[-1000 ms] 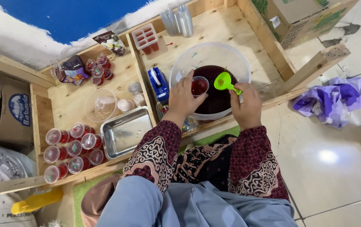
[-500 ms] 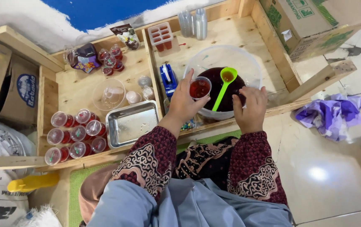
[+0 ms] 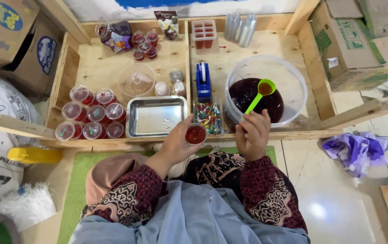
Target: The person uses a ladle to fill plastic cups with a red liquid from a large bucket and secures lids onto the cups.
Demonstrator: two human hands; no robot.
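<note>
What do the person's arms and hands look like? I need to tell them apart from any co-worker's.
Both hands, left and right, are bare, without gloves. Long maroon batik sleeves with pale swirling patterns cover both arms to the wrists.

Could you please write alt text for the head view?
A seated person's left hand holds a small cup of red liquid, while the right hand grips a green spoon over a bowl of dark liquid.

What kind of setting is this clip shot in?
Probably a small home or informal workshop for portioning a red drink or jelly by hand: a person sits on the floor at a low wooden tray, with sealed filled cups and cardboard boxes around.
</note>
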